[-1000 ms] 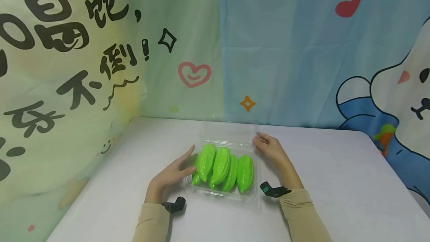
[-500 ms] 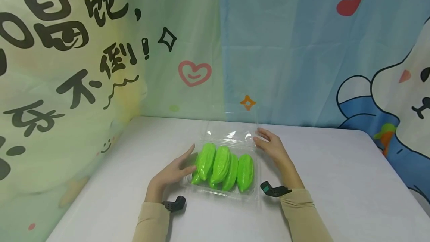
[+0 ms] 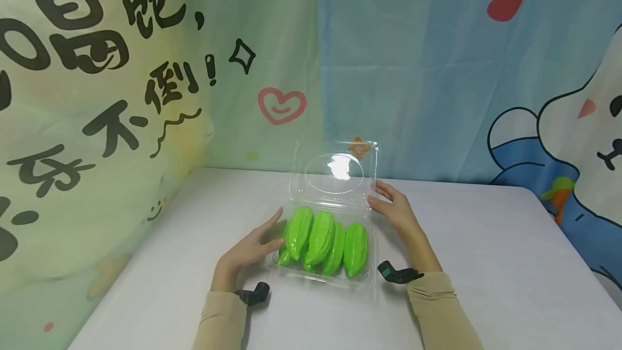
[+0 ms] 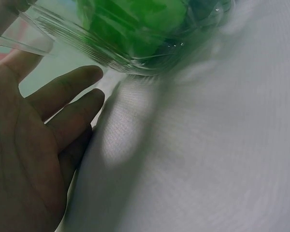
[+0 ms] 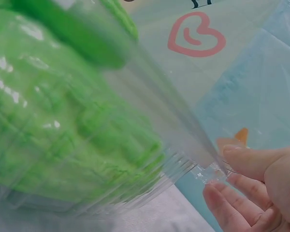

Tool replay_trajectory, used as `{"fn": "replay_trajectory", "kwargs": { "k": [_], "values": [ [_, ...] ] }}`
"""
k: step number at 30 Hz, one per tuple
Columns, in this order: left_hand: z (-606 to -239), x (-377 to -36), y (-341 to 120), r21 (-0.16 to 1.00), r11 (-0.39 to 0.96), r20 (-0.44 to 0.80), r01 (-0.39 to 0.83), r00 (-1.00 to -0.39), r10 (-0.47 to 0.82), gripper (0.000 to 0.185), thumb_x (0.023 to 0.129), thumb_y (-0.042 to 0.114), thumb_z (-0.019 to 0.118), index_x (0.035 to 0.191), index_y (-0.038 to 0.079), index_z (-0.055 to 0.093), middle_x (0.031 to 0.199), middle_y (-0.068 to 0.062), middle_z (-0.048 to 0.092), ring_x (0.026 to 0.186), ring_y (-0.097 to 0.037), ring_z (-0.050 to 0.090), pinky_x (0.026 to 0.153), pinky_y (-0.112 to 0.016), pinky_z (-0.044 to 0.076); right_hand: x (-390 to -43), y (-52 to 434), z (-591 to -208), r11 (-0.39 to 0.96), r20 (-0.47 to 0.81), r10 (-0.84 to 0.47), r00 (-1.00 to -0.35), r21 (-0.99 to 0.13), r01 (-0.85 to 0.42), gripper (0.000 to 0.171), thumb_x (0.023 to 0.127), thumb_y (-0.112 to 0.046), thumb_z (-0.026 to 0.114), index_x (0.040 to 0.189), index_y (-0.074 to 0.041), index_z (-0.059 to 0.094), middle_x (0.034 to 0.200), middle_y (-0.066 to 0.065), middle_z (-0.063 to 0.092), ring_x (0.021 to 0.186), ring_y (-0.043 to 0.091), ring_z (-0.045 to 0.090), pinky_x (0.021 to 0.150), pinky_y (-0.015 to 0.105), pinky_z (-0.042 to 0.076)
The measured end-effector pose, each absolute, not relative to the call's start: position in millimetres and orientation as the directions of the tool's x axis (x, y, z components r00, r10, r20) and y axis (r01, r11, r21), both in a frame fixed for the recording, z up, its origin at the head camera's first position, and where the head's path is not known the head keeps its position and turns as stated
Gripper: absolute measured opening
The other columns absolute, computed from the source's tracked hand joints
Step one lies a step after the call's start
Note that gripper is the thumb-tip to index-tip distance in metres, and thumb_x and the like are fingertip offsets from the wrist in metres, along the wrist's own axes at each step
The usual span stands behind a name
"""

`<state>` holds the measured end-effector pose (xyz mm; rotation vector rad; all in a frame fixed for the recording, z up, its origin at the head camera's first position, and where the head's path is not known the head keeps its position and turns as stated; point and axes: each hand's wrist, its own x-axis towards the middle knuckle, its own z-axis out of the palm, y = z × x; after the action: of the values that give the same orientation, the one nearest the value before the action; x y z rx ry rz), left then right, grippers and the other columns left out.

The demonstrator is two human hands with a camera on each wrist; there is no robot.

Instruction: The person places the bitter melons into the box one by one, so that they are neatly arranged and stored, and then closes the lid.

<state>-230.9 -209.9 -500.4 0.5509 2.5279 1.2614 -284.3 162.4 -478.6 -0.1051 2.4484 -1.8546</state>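
Our right hand (image 3: 396, 212) pinches the clear lid (image 3: 334, 173) upright; left hand (image 3: 250, 250), fingers straight, steadies the tray (image 3: 370, 280). Closing seems next.

- Right wrist view: green gourds (image 5: 63, 121) blurred behind clear box wall; right hand (image 5: 253, 188) cut off by frame edge.
- Left wrist view: left hand (image 4: 29, 154) cropped at left edge; box (image 4: 135, 43) out of focus.
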Motion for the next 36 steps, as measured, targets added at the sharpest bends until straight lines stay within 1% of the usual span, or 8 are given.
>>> {"fn": "replay_trajectory", "kwargs": {
  "k": [4,7,10,13,16,21,28,36],
  "values": [
    [-501.1,-231.5,-210.0,0.808,0.545,-0.059,0.225,-0.889,0.454,0.076,0.093,0.043,0.057,0.152,0.034,0.011,0.158,-0.001,0.025,0.148,-0.024,0.014,0.119,-0.051,0.013,-282.9,162.6,-477.6,0.266,-0.001,-0.098,-0.995,-0.964,-0.025,0.067,0.093,-0.032,0.061,0.150,-0.014,0.030,0.152,0.012,0.036,0.137,0.033,0.038,0.109,0.048,0.039],
    [-500.8,-231.4,-209.9,0.809,0.543,-0.056,0.227,-0.888,0.456,0.076,0.093,0.043,0.057,0.152,0.034,0.011,0.158,0.000,0.024,0.148,-0.023,0.013,0.119,-0.051,0.013,-283.3,162.4,-477.7,0.257,0.003,-0.099,-0.995,-0.966,-0.029,0.066,0.094,-0.028,0.061,0.150,-0.015,0.029,0.153,0.011,0.035,0.135,0.033,0.041,0.108,0.045,0.040],
    [-500.7,-231.3,-209.8,0.808,0.544,-0.056,0.227,-0.889,0.454,0.075,0.093,0.043,0.057,0.152,0.035,0.011,0.158,0.002,0.023,0.148,-0.023,0.013,0.120,-0.051,0.013,-284.1,162.7,-478.1,0.246,0.010,-0.107,-0.994,-0.969,-0.037,0.067,0.094,-0.023,0.061,0.151,-0.014,0.027,0.153,0.010,0.035,0.132,0.032,0.046,0.102,0.032,0.047],
    [-500.9,-231.2,-209.7,0.811,0.540,-0.054,0.226,-0.889,0.454,0.075,0.093,0.042,0.057,0.152,0.036,0.011,0.157,0.001,0.025,0.148,-0.023,0.014,0.119,-0.051,0.013,-283.6,163.1,-477.3,0.246,0.025,-0.118,-0.993,-0.968,-0.054,0.068,0.093,-0.019,0.062,0.151,-0.014,0.026,0.153,0.009,0.035,0.130,0.031,0.048,0.091,0.015,0.049],
    [-500.6,-230.5,-209.5,0.819,0.528,-0.049,0.224,-0.890,0.454,0.075,0.093,0.041,0.057,0.152,0.036,0.012,0.156,-0.001,0.028,0.147,-0.024,0.014,0.119,-0.053,0.013,-282.2,163.7,-475.2,0.250,0.046,-0.140,-0.989,-0.965,-0.080,0.070,0.094,-0.016,0.061,0.152,-0.013,0.022,0.153,0.010,0.033,0.131,0.033,0.047,0.085,0.009,0.048],
    [-501.7,-230.5,-209.8,0.828,0.512,-0.038,0.229,-0.888,0.458,0.074,0.094,0.038,0.058,0.152,0.033,0.012,0.155,-0.004,0.030,0.147,-0.026,0.014,0.118,-0.054,0.012,-280.6,163.3,-471.6,0.245,0.053,-0.154,-0.987,-0.965,-0.090,0.072,0.093,-0.010,0.059,0.153,-0.012,0.018,0.154,0.010,0.031,0.130,0.032,0.047,0.086,0.010,0.049],
    [-501.8,-231.1,-209.8,0.818,0.524,-0.036,0.238,-0.887,0.460,0.076,0.094,0.039,0.057,0.153,0.028,0.011,0.156,-0.003,0.029,0.147,-0.024,0.015,0.119,-0.052,0.012,-278.7,162.4,-466.7,0.256,0.045,-0.186,-0.982,-0.962,-0.093,0.073,0.095,-0.006,0.055,0.154,-0.019,0.014,0.155,0.009,0.027,0.135,0.030,0.042,0.091,0.016,0.050],
    [-497.7,-229.8,-208.4,0.809,0.549,-0.065,0.212,-0.895,0.442,0.078,0.093,0.044,0.057,0.154,0.024,0.013,0.158,0.001,0.024,0.148,-0.022,0.013,0.120,-0.050,0.012,-278.4,164.1,-464.6,0.238,0.082,-0.209,-0.974,-0.962,-0.132,0.070,0.094,-0.002,0.055,0.153,-0.021,0.020,0.151,0.012,0.032,0.134,0.033,0.043,0.088,0.017,0.051]
  ]
}}
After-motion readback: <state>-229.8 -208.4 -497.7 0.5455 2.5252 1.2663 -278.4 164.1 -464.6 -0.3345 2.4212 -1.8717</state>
